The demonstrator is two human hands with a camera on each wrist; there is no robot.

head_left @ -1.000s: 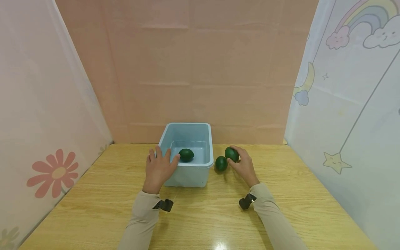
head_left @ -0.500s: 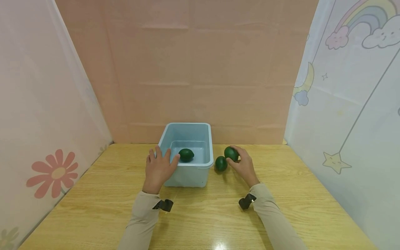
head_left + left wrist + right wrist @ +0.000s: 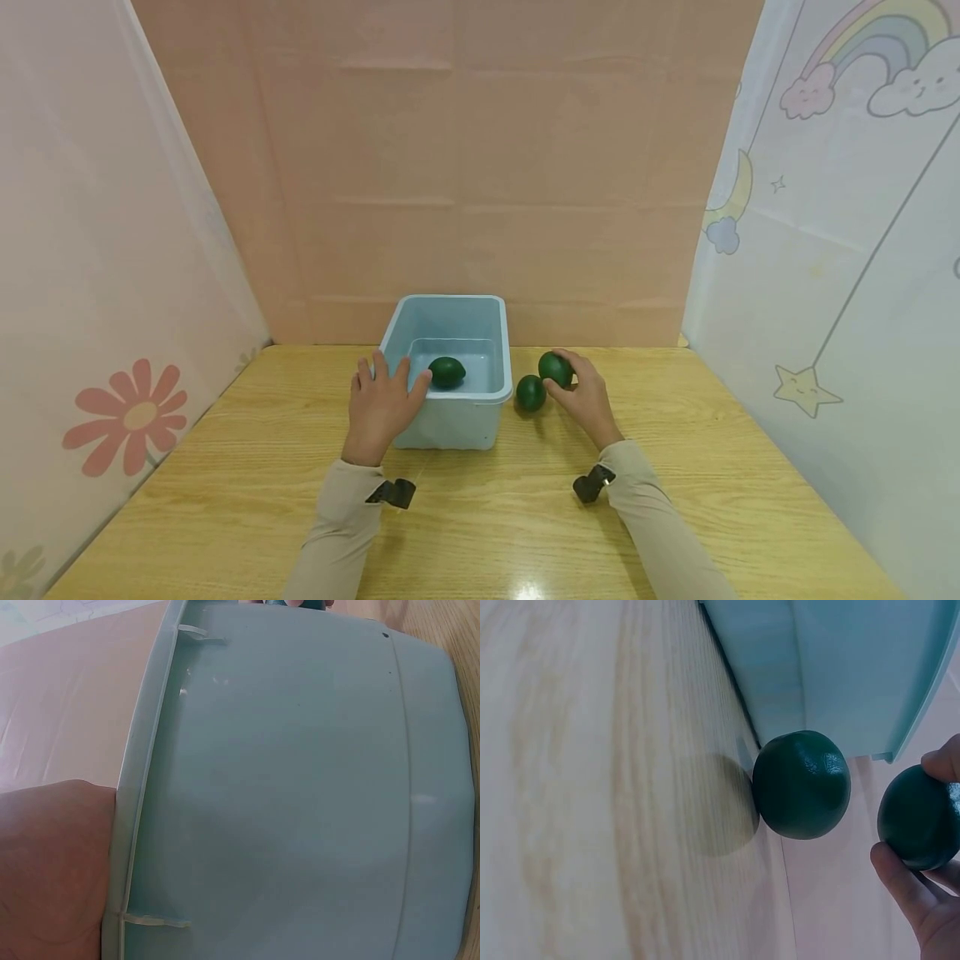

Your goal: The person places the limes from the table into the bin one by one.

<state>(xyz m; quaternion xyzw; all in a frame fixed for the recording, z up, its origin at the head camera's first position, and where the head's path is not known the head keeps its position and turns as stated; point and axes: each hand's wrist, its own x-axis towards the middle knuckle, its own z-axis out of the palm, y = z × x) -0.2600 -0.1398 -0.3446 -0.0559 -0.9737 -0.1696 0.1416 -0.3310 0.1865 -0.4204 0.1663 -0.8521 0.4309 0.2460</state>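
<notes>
Pale blue plastic makes up the bin [image 3: 447, 425] near the middle of my head feed, standing on a wood-grained table [image 3: 472, 533]. Inside it I see one dark green fruit, the inner fruit [image 3: 447, 372], lying on the floor. At the bin's seven o'clock, the left hand [image 3: 381, 412] lies over the near corner, fingers spread and fairly straight, gripping nothing. Just outside the bin, at four o'clock, sits the table fruit [image 3: 531, 393]. Between one and two o'clock from that, the right hand [image 3: 587, 404] pinches the held fruit [image 3: 555, 369] between thumb and fingers.

On my left wrist feed the bin's outer wall fills most of the view. The left hand shows at eight o'clock against the rim; its fingers are hidden from me here.

My right wrist feed has the table fruit just right of centre, resting on the table near the bin. At three o'clock the right hand's curled fingers hold the held fruit, clear of the table and apart from its neighbour.
</notes>
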